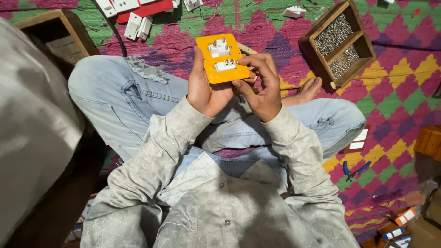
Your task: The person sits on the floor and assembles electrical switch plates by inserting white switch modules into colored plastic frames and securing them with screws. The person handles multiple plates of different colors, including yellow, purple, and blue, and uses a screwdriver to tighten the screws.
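I sit cross-legged in blue jeans on a patterned mat. My left hand (204, 89) holds an orange rectangular plate (222, 58) from below and behind, thumb along its left edge. Two white socket parts with metal pins sit in the plate, the upper socket part (218, 47) above the lower socket part (225, 65). My right hand (262, 85) is curled at the plate's right edge, fingertips pinched together beside the lower white part; whether something small is between them is hidden.
A wooden box (349, 18) with two compartments of metal screws stands at the upper right. Blue-handled pliers (356, 170) lie on the mat at right. White plastic parts and a red plate (138, 11) lie at the top. An open wooden crate (57, 34) is at left.
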